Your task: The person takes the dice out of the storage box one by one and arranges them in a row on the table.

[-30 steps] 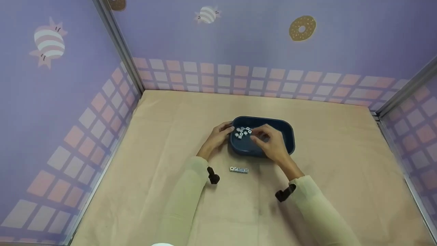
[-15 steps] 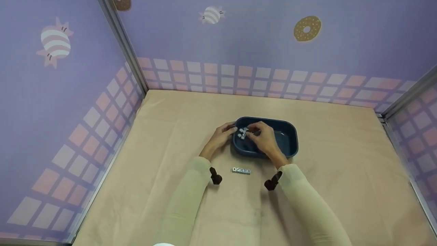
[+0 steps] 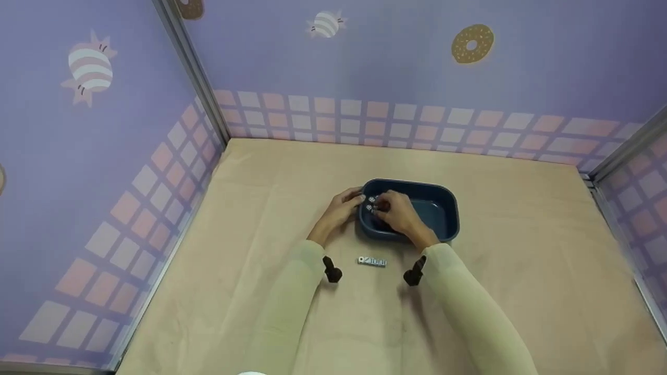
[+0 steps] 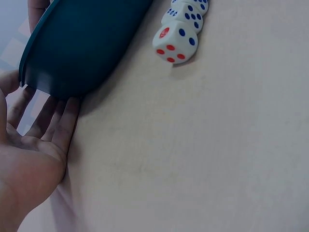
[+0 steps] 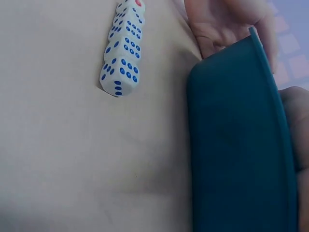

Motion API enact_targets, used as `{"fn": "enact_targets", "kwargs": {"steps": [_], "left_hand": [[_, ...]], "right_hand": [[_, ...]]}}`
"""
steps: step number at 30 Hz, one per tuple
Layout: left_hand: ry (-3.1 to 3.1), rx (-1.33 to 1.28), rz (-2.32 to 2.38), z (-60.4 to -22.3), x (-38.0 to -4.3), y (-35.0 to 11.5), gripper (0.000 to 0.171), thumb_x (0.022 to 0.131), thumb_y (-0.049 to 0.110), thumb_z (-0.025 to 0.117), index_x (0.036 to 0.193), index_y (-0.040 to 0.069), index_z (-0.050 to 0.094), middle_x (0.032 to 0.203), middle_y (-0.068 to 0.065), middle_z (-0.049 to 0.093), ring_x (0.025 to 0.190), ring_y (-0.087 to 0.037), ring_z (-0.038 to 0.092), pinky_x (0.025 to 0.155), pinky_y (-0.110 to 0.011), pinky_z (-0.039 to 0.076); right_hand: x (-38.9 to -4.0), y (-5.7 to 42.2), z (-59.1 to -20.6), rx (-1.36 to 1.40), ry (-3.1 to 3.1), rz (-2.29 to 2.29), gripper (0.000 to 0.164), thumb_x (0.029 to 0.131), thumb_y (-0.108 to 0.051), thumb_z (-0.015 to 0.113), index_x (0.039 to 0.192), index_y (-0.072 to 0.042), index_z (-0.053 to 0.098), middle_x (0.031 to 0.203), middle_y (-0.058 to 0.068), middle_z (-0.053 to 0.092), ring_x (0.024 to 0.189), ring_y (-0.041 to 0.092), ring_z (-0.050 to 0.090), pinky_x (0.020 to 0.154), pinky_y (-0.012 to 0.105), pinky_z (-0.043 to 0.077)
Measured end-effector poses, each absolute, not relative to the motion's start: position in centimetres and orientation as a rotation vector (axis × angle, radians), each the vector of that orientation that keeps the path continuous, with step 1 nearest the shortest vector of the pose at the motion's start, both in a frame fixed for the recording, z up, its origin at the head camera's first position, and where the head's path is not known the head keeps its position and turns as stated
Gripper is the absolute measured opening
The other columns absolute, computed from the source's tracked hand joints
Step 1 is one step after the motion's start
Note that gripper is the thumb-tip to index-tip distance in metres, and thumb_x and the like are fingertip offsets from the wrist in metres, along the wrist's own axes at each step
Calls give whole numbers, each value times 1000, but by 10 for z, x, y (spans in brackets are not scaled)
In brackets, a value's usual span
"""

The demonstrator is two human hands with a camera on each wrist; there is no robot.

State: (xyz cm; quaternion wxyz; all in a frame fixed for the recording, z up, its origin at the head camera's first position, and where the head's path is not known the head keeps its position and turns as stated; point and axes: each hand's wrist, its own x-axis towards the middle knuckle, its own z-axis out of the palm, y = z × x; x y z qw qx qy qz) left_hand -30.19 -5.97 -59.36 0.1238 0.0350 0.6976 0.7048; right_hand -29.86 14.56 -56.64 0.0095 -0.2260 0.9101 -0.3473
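Observation:
A dark blue basin [image 3: 437,190] stands on the cloth-covered table. My left hand [image 3: 340,211] grips its left end, thumb at the rim and fingers against the outer wall [image 4: 72,53]. Inside it, my right hand [image 3: 401,211] reaches down to the left end with bent fingers, its fingertips right at several small white dice [image 3: 371,199]. The hand covers some of them, and I cannot tell whether it pinches one. In front of the basin lies a straight row of white dice [image 3: 372,262], touching one another. Their blue and red pips show in the right wrist view [image 5: 123,53].
Beige cloth [image 3: 292,172] covers the table. A purple wall [image 3: 385,62] with printed sweets and a checked band rises behind, and a similar side panel [image 3: 31,182] stands at the left. Metal posts [image 3: 195,73] mark the corners. Each wrist wears a dark camera mount [image 3: 332,271].
My right hand has moved left within the basin, onto the loose dice, hiding more of them. My left hand keeps its grip on the end. The head view has shifted slightly.

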Motion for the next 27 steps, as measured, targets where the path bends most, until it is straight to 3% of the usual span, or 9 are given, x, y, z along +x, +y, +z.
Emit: {"fn": "enact_targets", "kwargs": {"steps": [12, 27], "left_hand": [[2030, 68, 2078, -595, -303, -60, 45, 108, 24, 65, 150, 9, 60, 148, -13, 61, 128, -27, 66, 103, -36, 56], [2048, 99, 2081, -593, -301, -60, 45, 107, 24, 66, 150, 9, 60, 147, -14, 61, 131, -28, 63, 108, -38, 53]], "right_hand": [[-301, 142, -571, -707, 2791, -971, 19, 96, -1, 75, 115, 2, 73, 107, 17, 70, 97, 29, 66, 88, 48, 57], [-301, 143, -570, -733, 2843, -937, 11, 97, -3, 73, 107, 1, 75, 98, 13, 69, 91, 27, 64, 81, 44, 57]]}}
